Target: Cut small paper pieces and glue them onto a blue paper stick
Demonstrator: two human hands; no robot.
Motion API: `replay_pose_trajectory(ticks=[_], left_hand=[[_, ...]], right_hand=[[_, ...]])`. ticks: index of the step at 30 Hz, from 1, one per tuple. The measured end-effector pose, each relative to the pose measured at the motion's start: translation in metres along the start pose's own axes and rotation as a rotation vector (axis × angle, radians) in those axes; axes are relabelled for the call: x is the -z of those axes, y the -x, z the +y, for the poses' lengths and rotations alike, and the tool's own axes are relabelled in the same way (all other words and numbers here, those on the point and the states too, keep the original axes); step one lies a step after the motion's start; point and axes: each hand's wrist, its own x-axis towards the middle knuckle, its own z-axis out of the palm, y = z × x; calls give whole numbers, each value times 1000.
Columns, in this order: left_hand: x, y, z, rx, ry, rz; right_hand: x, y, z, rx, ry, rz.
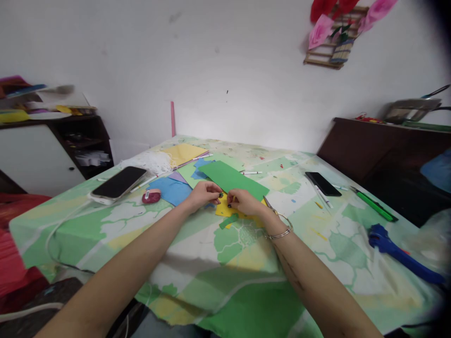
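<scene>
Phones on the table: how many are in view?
2. One phone lies to the left of the left hand; the other phone lies to the right of the right hand. Any under the green paper would be hidden.

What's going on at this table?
A person has both hands close together over yellow paper, the left hand and right hand with fingertips drawn in; whether they pinch anything is too small to tell. A green sheet lies just beyond them, blue paper to the left, and scissors by the right wrist.
</scene>
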Motion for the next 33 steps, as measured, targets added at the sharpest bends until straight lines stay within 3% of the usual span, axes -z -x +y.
replay_pose_trajectory(ticks=[17, 33], left_hand=[[-1, 2, 0, 26, -39, -13], [-2, 1, 0, -32, -63, -74]], right_hand=[[-8, -6, 8, -52, -632, 155], [-6, -2, -3, -23, -832, 115]])
